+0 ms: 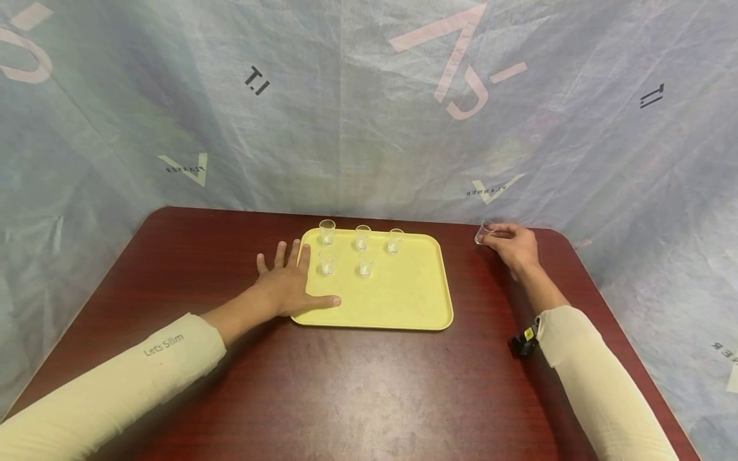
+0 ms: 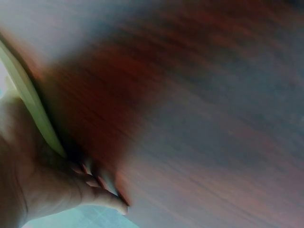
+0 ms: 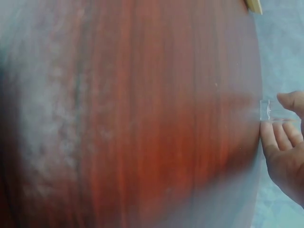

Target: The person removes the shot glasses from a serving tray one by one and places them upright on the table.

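Observation:
A yellow tray (image 1: 398,301) lies on the table, bearing several small clear shot glasses in two rows. The back row includes a glass (image 1: 327,232) at the tray's left corner and another (image 1: 394,241) further right. My left hand (image 1: 285,288) rests with spread, straight fingers over the tray's left edge; the left wrist view shows this hand (image 2: 42,185) against the tray's rim (image 2: 31,102). To the right of the tray, my right hand (image 1: 515,248) pinches a clear shot glass (image 1: 483,233) between thumb and fingers. In the right wrist view that glass (image 3: 265,110) shows at the table's edge.
The dark red-brown table (image 1: 369,384) extends around the tray. Behind it hangs a grey printed sheet (image 1: 346,128), close to the table's back edge. A black strap device (image 1: 524,341) sits at my right wrist.

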Demonstrator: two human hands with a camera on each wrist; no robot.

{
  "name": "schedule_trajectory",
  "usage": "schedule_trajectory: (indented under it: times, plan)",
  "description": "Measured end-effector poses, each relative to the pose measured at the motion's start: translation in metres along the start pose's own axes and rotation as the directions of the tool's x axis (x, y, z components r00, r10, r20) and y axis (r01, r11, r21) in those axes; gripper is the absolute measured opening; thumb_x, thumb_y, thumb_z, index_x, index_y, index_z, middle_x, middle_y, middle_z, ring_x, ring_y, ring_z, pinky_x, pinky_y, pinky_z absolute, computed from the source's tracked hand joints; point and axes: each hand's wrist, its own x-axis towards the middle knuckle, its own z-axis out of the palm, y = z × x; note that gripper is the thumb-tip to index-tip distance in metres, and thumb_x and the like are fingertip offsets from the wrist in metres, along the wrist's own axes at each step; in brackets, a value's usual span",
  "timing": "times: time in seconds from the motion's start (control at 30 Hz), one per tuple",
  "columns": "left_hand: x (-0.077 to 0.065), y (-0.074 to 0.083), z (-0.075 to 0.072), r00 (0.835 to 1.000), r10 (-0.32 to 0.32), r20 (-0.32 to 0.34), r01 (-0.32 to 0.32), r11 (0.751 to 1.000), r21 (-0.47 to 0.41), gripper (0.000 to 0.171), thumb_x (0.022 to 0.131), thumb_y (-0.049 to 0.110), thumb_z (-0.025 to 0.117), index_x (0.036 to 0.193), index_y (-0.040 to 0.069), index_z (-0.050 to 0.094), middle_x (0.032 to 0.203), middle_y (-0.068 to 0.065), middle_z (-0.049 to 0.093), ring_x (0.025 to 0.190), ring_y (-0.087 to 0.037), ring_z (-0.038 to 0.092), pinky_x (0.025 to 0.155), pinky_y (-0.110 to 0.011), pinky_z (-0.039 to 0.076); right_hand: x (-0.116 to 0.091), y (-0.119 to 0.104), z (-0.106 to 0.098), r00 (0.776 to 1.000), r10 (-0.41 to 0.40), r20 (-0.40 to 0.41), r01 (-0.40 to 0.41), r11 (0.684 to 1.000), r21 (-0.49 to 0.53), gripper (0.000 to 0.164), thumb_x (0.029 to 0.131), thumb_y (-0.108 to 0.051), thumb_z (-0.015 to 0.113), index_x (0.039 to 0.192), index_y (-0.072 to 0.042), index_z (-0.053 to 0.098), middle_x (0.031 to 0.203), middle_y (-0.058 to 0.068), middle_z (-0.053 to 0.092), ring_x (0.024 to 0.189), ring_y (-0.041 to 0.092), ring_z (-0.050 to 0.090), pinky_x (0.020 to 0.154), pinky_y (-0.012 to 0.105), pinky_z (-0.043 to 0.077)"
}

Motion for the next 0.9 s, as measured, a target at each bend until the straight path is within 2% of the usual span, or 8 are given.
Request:
schedule_trajectory:
  times: [0.33, 0.6, 0.9]
  plan:
    - [0.002, -0.001, 0.002, 1.000, 0.002, -0.007, -0.002, 1.000, -0.007, 0.153, 0.083, 0.105, 0.056, 0.181, 0.004, -0.004, 0.189, -0.024, -0.011, 0.175, -0.052, -0.012, 0.130, -0.089, -0.004, -0.008, 0.001, -0.005, 1.000, 0.031, 0.000, -0.030, 0.997, 0.075, 0.053, 0.096, -0.016, 0.087, 0.140, 0.008, 0.070, 0.076, -0.031, 0.069, 0.077, -0.012, 0.069, 0.078, 0.011, 0.061]
    - [0.002, -0.001, 0.001, 1.000, 0.003, -0.015, -0.003, 1.000, -0.003, 0.155, 0.082, 0.106, 0.057, 0.181, 0.003, -0.002, 0.189, -0.025, -0.009, 0.176, -0.053, -0.010, 0.130, -0.089, -0.002, -0.023, -0.003, -0.007, 0.998, 0.065, 0.017, -0.066, 0.997, 0.051, 0.050, 0.100, -0.023, 0.084, 0.138, 0.005, 0.070, 0.078, -0.029, 0.070, 0.080, -0.008, 0.076, 0.082, 0.015, 0.064]
    - [0.001, 0.000, 0.000, 1.000, -0.001, -0.009, 0.001, 1.000, -0.002, 0.154, 0.083, 0.105, 0.057, 0.181, 0.003, -0.003, 0.189, -0.025, -0.009, 0.175, -0.053, -0.011, 0.130, -0.089, -0.003, -0.038, -0.012, -0.001, 0.997, 0.055, 0.058, -0.059, 0.996, 0.067, 0.050, 0.099, -0.019, 0.085, 0.139, 0.007, 0.070, 0.082, -0.028, 0.071, 0.080, -0.010, 0.074, 0.085, 0.016, 0.065]
